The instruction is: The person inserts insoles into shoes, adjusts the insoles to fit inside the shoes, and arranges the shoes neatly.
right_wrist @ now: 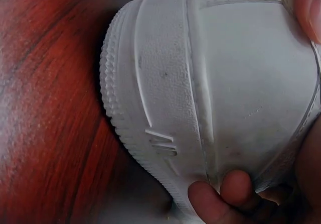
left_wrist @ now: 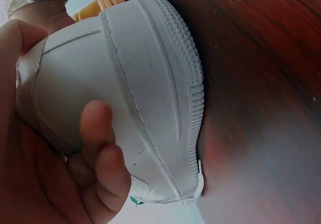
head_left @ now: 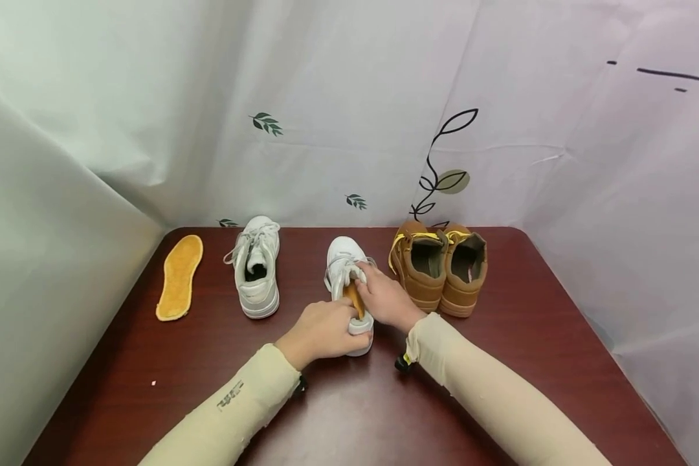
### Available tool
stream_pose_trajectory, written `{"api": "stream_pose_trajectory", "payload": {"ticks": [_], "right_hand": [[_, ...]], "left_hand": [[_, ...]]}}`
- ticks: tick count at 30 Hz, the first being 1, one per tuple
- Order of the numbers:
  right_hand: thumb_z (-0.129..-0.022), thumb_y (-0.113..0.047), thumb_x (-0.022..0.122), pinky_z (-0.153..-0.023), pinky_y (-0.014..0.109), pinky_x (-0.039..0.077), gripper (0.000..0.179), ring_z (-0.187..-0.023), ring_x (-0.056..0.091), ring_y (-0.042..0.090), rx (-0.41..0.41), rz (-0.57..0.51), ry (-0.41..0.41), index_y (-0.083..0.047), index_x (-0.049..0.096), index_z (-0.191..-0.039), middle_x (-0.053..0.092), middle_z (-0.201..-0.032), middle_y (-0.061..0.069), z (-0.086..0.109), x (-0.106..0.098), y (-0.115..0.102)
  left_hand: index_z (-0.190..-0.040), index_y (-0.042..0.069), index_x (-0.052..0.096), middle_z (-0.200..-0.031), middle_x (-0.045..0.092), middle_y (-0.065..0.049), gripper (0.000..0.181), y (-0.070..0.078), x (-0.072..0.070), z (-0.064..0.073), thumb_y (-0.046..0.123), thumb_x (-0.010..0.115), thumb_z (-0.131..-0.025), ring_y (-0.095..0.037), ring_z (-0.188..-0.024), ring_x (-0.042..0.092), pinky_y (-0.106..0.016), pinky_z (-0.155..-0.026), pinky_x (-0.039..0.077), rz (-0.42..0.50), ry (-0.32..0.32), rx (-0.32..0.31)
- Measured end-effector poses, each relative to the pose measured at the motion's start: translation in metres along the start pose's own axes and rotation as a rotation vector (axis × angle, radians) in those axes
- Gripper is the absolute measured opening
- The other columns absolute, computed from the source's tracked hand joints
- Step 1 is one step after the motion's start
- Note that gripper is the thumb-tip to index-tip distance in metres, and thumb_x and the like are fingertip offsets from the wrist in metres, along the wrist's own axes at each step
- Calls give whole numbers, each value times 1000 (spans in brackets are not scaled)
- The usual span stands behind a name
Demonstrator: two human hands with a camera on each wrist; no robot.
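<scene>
A white sneaker (head_left: 343,251) stands at the middle of the table, toe pointing away. An orange-yellow insole (head_left: 354,299) shows in its opening, the front part hidden inside. My left hand (head_left: 321,330) grips the heel, thumb across its back and fingers at the opening. In the left wrist view, curled fingers (left_wrist: 106,158) lie by the sneaker's side. From the other side, my right hand (head_left: 387,299) holds the collar near the tongue. Some of its fingers (right_wrist: 215,201) bend against the sneaker's outer side in the right wrist view. Fingertips inside the opening are partly hidden.
Left of the hands stands a second white sneaker (head_left: 259,285) with loose laces. A matching orange-yellow insole (head_left: 179,277) lies flat at the table's left. To the right, two brown shoes (head_left: 422,285) with yellow laces sit side by side. A white curtain hangs (head_left: 338,129) behind the dark red table (head_left: 518,310).
</scene>
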State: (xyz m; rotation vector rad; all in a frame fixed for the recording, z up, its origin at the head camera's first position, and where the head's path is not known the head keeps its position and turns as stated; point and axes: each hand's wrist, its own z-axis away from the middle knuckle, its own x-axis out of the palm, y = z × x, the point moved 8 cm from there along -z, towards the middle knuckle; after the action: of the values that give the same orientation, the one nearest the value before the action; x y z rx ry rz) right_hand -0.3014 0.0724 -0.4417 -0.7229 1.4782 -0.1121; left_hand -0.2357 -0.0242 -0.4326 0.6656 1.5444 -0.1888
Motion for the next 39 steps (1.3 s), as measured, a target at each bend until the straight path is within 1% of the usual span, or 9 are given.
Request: {"api": "stream_pose_trajectory", "payload": {"ticks": [13, 17, 19, 23, 27, 31, 33, 35, 39], "right_hand": [[-107, -33, 40, -97, 49, 50, 48, -119, 61, 30, 25, -57, 36, -14, 40, -152, 51, -149, 9, 6, -3, 0], [-107, -33, 40, -102, 49, 47, 49, -126, 57, 29, 35, -84, 34, -13, 40, -152, 49, -150, 9, 5, -4, 2], [-107, -34, 40, -107, 48, 43, 51, -133, 51, 28, 35, -97, 15, -13, 38, -153, 46, -152, 10, 4, -2, 3], [-105, -40, 46, -111, 48, 39, 56, -137, 47, 29, 16, -121, 28, -12, 37, -153, 44, -152, 14, 1, -5, 2], [-100, -46, 56, -102, 49, 47, 65, -123, 58, 32, -28, -90, 113, -8, 39, -150, 46, -143, 16, 8, -14, -2], [-99, -36, 59, -92, 46, 52, 50, -109, 62, 29, -96, -91, 261, -8, 50, -139, 50, -132, 11, 30, -27, -13], [-99, -28, 58, -88, 43, 53, 35, -103, 62, 25, -158, -110, 313, -8, 59, -128, 56, -124, 6, 43, -33, -24], [-99, -27, 58, -83, 38, 54, 27, -97, 63, 19, -224, -82, 312, -11, 65, -119, 61, -116, 1, 54, -33, -37], [-96, -42, 62, -73, 34, 54, 28, -86, 64, 13, -317, 148, 197, -17, 71, -105, 67, -97, -6, 68, -19, -61]], "left_hand": [[-68, 32, 54, -93, 61, 18, 23, 3, -2, 0, 51, 60, -78, -9, -61, 53, -29, -52, 43, 6, -2, 22], [-72, 32, 57, -95, 61, 18, 21, 3, -3, -1, 52, 60, -78, -8, -62, 53, -29, -53, 43, 12, -4, 26], [-79, 31, 61, -101, 62, 18, 22, 2, -3, 0, 53, 60, -80, -9, -65, 56, -30, -55, 46, 15, -18, 36], [-111, 25, 67, -123, 61, 12, 39, -1, -7, 4, 56, 60, -89, -16, -81, 66, -36, -69, 54, 33, -21, 74], [-134, 19, 55, -130, 58, 5, 53, -8, -21, 19, 53, 60, -94, -17, -85, 67, -37, -73, 55, 91, 80, 73], [-126, 13, 58, -107, 64, 2, 35, -26, -46, 37, 33, 60, -97, -11, -75, 60, -31, -67, 51, 289, 312, -42], [-119, 11, 61, -97, 64, 1, 25, -38, -53, 39, 24, 59, -98, -11, -76, 58, -30, -69, 50, 417, 380, -127], [-119, 11, 62, -92, 65, -1, 22, -52, -49, 34, 20, 57, -100, -12, -77, 59, -31, -72, 49, 529, 354, -225], [-129, 4, 59, -112, 68, -14, 31, -70, -18, 18, 18, 51, -103, -21, -87, 66, -37, -81, 53, 756, 145, -360]]}}
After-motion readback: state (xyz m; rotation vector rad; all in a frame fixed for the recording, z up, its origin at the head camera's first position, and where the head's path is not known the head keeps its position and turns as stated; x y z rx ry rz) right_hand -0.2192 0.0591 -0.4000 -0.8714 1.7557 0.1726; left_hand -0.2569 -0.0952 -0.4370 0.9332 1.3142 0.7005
